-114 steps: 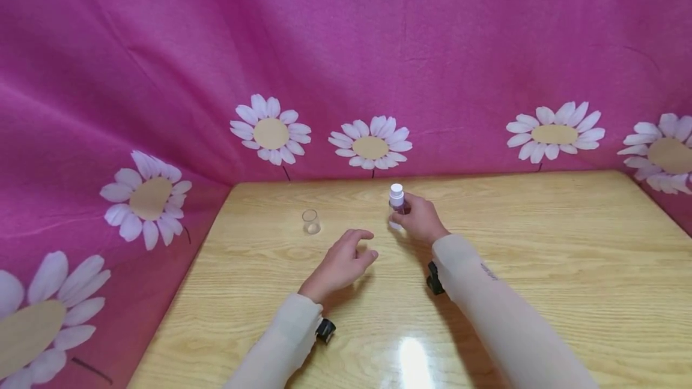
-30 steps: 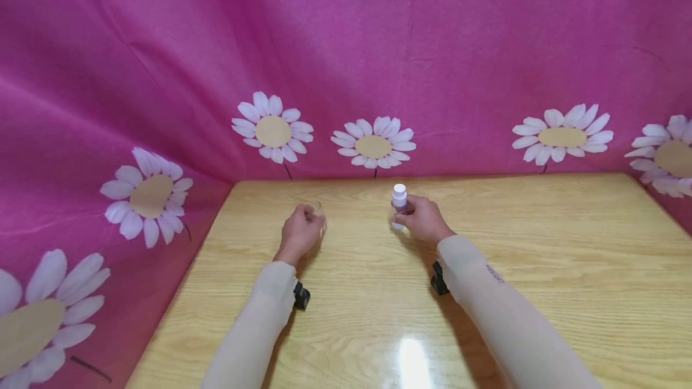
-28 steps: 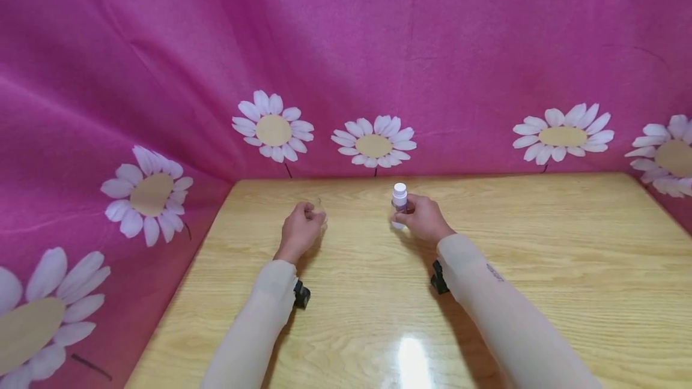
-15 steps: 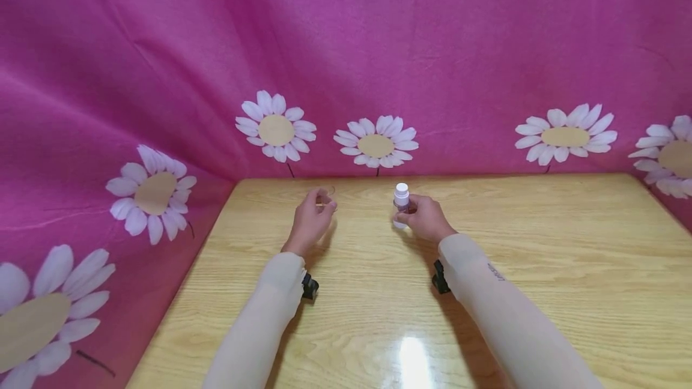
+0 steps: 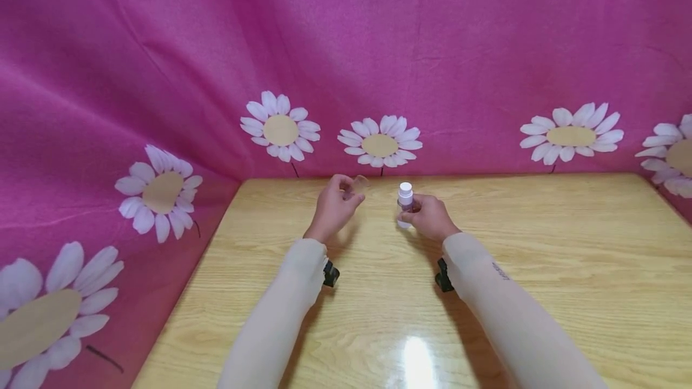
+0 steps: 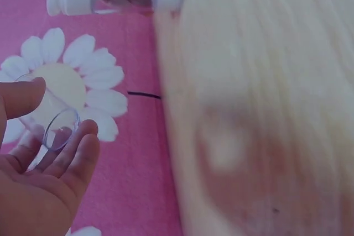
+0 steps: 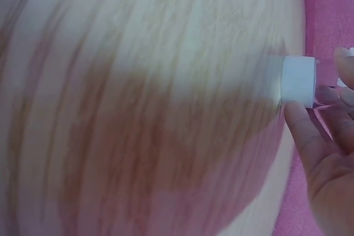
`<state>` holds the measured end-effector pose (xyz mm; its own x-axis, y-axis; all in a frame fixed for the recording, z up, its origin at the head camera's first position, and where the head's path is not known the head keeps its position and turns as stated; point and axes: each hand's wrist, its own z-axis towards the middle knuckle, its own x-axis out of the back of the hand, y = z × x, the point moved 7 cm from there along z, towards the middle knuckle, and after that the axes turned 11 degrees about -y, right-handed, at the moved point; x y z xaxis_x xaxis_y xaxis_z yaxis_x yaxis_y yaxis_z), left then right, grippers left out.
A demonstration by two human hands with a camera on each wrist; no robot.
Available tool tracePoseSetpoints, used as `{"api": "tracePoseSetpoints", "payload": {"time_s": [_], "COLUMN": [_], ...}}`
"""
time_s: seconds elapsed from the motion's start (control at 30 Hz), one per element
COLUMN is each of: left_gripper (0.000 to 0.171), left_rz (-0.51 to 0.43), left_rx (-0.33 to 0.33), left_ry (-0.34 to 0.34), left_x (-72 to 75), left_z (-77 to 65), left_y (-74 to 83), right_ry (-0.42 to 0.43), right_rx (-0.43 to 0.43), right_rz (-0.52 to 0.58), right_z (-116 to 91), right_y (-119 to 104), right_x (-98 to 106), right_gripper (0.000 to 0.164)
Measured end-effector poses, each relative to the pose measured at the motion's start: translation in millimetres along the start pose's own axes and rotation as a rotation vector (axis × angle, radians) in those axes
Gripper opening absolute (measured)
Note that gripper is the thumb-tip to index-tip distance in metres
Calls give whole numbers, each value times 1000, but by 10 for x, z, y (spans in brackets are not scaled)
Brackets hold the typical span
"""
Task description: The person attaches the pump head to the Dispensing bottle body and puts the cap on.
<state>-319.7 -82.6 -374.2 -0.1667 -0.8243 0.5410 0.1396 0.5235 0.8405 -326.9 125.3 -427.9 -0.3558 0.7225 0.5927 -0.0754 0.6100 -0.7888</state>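
Note:
My left hand point(image 5: 332, 209) pinches a small clear plastic cap point(image 5: 359, 183) between thumb and fingers, raised above the table left of the bottle. In the left wrist view the cap point(image 6: 62, 128) is tilted, its round rim among the fingers. A slim bottle point(image 5: 405, 193) with a white top, clear body and white base stands upright on the table. Around its body curl the fingers of my right hand point(image 5: 432, 218). Only the white base point(image 7: 298, 81) of the bottle shows well in the right wrist view. Cap and bottle are apart.
A light wood-grain table point(image 5: 519, 245) lies under both hands. Pink cloth point(image 5: 465, 65) with printed white daisies hangs along its back and left side. Each wrist carries a small black camera, one of them at the left cuff point(image 5: 331, 274).
The left hand, first free, has taken the clear cap from the table at left, lifted it and carried it right, towards the bottle. The right hand keeps holding the bottle in place.

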Motion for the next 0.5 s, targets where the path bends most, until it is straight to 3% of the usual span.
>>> {"api": "tracePoseSetpoints", "payload": {"time_s": [0.27,0.5], "left_gripper": [37,45], "left_rz": [180,285], "left_rx": [-87,-146], "left_ry": [6,-63], "left_x": [-40,-122], "left_z": [150,248], "left_y": [316,625], "right_ry": [14,29], "right_rx": [3,40], "right_rz": [-5,-25], "right_z": [-5,1], "right_y": [4,-38], "right_x": [11,20], "right_gripper": [36,34]}}
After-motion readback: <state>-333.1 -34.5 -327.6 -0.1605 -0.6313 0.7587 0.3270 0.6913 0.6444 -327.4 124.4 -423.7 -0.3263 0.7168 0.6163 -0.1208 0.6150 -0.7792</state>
